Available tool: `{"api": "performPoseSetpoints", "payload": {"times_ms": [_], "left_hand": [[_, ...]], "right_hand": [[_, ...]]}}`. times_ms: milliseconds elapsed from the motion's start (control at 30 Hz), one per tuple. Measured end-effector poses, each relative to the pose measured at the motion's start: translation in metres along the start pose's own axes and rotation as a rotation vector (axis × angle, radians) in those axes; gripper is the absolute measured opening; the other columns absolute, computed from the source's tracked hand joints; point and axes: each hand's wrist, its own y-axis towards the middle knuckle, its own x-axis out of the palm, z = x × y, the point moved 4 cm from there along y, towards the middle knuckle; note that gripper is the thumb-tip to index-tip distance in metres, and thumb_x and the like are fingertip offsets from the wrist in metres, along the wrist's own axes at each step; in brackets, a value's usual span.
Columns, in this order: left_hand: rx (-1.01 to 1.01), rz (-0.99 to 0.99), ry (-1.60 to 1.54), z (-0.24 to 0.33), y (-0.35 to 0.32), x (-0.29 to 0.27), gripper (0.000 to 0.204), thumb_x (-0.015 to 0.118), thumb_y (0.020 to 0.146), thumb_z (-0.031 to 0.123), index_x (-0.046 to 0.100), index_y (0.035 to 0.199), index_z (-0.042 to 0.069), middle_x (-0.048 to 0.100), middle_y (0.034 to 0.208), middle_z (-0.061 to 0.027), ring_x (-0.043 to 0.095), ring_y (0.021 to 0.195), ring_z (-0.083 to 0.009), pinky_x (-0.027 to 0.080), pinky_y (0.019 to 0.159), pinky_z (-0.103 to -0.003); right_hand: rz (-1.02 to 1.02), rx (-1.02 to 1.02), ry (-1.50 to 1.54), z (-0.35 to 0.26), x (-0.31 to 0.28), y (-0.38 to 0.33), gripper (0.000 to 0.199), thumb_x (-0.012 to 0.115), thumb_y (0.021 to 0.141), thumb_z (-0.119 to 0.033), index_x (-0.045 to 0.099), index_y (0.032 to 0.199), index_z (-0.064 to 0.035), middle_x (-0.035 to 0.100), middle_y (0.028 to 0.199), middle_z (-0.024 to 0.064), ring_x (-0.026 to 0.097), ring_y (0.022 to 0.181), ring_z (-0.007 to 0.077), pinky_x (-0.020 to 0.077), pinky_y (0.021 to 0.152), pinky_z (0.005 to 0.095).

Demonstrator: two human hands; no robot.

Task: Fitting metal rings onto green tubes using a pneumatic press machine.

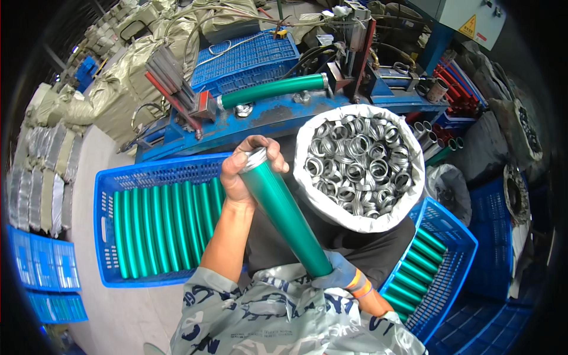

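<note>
While the green tube [283,214] ran on a slant from upper left down to lower right just in front of the person's chest, both hands were clamped on it, one at each end. The left hand [244,173] was closed around the upper end, thumb and fingers curled over a silvery metal cap [255,157] seated there. The right hand [342,273], in a grey glove with an orange cuff, gripped the lower end close to the body, so the two hands stood well apart along the tube's long axis. Just to the right of the tube's upper half sat a white sack [358,167] full of the same silvery caps, nearer the left hand than the right. To the left of the tube lay a blue crate [105,236] with green tubes packed side by side, and a second blue crate [454,244] of tubes stood to its lower right. Beyond the tube's upper end stood a blue machine [278,113] with another green tube lying across it.
</note>
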Motion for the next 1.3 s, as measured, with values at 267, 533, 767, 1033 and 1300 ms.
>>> {"api": "performPoseSetpoints", "payload": {"times_ms": [267,533,767,1033,1300], "left_hand": [[-0.001,-0.071,-0.087,-0.004,0.005,0.004,0.062,0.087,0.095,0.049,0.075,0.137,0.005,0.067,0.115,-0.0109,0.072,0.098,-0.0255,0.064,0.098,-0.049],[0.005,-0.139,0.007,-0.008,0.01,0.024,0.103,0.09,0.093,0.064,0.056,0.162,-0.003,0.073,0.111,-0.0141,0.078,0.098,-0.0301,0.066,0.102,-0.051],[-0.031,-0.143,0.258,-0.037,-0.034,0.063,0.136,0.107,0.079,0.059,0.035,0.179,0.001,0.079,0.119,-0.0202,0.08,0.115,-0.0384,0.062,0.105,-0.053],[-0.244,-0.012,0.795,-0.076,-0.115,0.002,0.083,0.098,0.088,0.024,0.056,0.154,-0.005,0.078,0.138,-0.0249,0.077,0.126,-0.0366,0.059,0.115,-0.051],[-0.191,0.382,0.819,-0.038,-0.115,0.003,0.052,0.092,0.098,0.01,0.066,0.141,-0.005,0.08,0.128,-0.0157,0.078,0.116,-0.024,0.062,0.106,-0.04]], "right_hand": [[-0.055,0.016,0.054,0.011,-0.006,0.01,0.05,0.095,0.087,0.001,0.077,0.133,-0.0018,0.074,0.103,-0.0052,0.066,0.096,0.0065,0.0572,0.086,0.0274],[-0.06,-0.07,-0.078,0.022,-0.01,0.022,0.044,0.096,0.087,-0.003,0.077,0.127,-0.0033,0.074,0.103,-0.0045,0.066,0.094,0.0074,0.0576,0.084,0.0288],[-0.008,0.034,-0.02,0.017,-0.01,0.033,0.061,0.093,0.09,-0.003,0.071,0.146,-0.0033,0.073,0.115,-0.0054,0.063,0.102,0.0059,0.0564,0.09,0.0279],[0.112,-0.088,-0.276,-0.069,-0.023,0.036,0.057,0.095,0.092,-0.016,0.074,0.144,-0.0018,0.076,0.119,0.0003,0.068,0.109,0.0109,0.0585,0.1,0.0327],[0.922,-0.369,-1.353,-0.106,-0.206,0.069,0.068,0.087,0.097,-0.044,0.073,0.156,-0.0143,0.078,0.146,0.0161,0.078,0.127,0.0378,0.0621,0.106,0.0492]]}}
